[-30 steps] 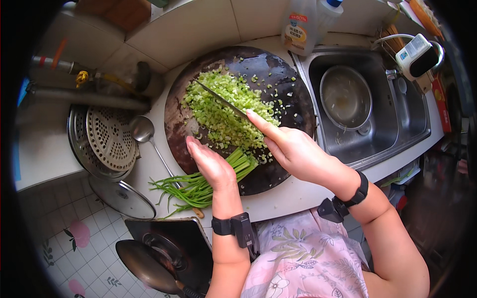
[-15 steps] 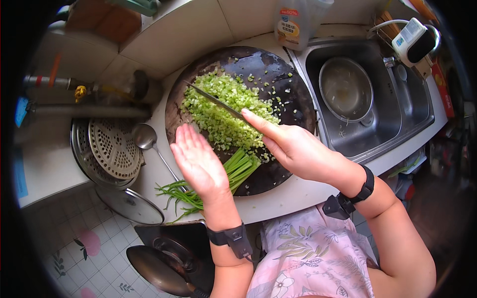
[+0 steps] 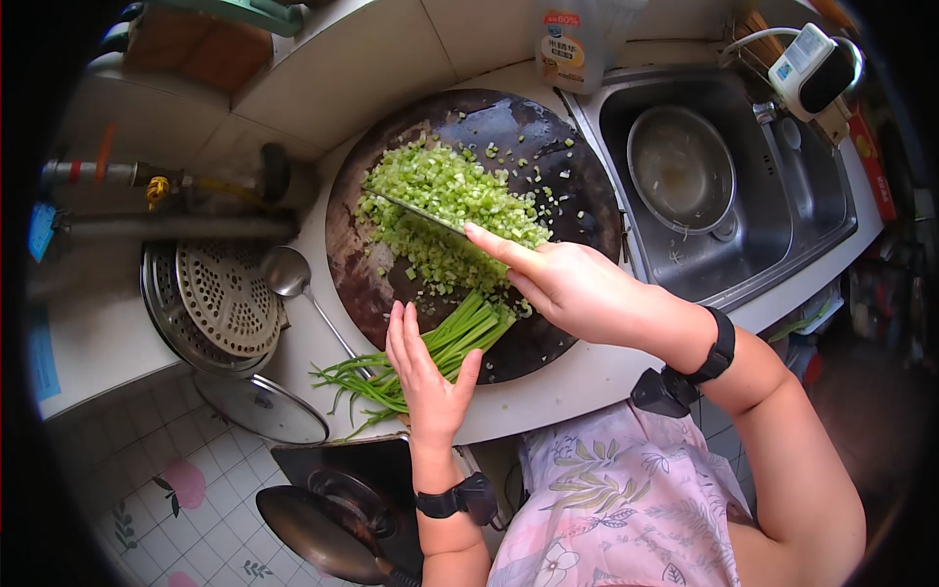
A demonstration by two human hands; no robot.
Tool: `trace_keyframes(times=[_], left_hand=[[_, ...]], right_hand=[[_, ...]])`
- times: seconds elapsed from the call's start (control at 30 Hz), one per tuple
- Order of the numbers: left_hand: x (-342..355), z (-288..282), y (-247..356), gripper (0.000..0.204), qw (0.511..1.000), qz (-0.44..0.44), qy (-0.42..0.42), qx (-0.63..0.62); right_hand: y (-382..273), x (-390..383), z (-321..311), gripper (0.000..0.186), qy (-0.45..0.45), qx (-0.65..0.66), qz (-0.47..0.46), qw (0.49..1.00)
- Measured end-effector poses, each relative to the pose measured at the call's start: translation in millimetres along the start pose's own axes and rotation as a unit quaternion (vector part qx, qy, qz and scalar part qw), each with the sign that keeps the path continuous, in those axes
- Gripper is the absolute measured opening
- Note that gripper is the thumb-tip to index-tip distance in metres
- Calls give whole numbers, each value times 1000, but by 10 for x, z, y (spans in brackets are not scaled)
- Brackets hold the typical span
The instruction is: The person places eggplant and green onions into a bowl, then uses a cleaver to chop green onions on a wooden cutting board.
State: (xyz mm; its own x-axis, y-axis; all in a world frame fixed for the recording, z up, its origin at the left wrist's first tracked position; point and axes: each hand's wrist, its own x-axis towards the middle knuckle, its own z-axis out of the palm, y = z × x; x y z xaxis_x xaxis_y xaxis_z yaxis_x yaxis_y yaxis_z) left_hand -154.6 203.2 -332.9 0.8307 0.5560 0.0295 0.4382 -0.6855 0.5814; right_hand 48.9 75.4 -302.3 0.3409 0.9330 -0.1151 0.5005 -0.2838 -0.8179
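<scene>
Green stalks point(image 3: 462, 333), left hand point(image 3: 427, 386) nearer

Empty, thumb wide, the left hand is at the board's point(image 3: 528, 352) lower-left edge by the stalks, their long axis slanting up rightward onto it. Mid-board, a knife point(image 3: 421, 212) crosses chopped greens point(image 3: 465, 186); lower right, the right hand point(image 3: 582, 289) grips it.

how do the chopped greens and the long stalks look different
The chopped greens are small loose bits; the long stalks lie together in a bundle. The chopped greens look paler, the long stalks a deeper green. The chopped greens are heaped on the round board; the long stalks lie partly on it and reach past its edge. Both are green.
</scene>
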Motion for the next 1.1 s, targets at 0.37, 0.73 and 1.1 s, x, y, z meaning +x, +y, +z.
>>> trace_keyframes(times=[0.37, 0.73, 1.1], left_hand=[[36, 111, 108, 98, 991, 41, -95, 89], [-11, 189, 79, 93, 990, 30, -104, 88], [-18, 246, 58, 78, 983, 70, -105, 136]], right_hand=[[15, -37, 11, 61, 40, 22, -9, 999], [46, -65, -12, 62, 30, 3, 25, 999], [7, -69, -79, 62, 55, 22, 2, 998]])
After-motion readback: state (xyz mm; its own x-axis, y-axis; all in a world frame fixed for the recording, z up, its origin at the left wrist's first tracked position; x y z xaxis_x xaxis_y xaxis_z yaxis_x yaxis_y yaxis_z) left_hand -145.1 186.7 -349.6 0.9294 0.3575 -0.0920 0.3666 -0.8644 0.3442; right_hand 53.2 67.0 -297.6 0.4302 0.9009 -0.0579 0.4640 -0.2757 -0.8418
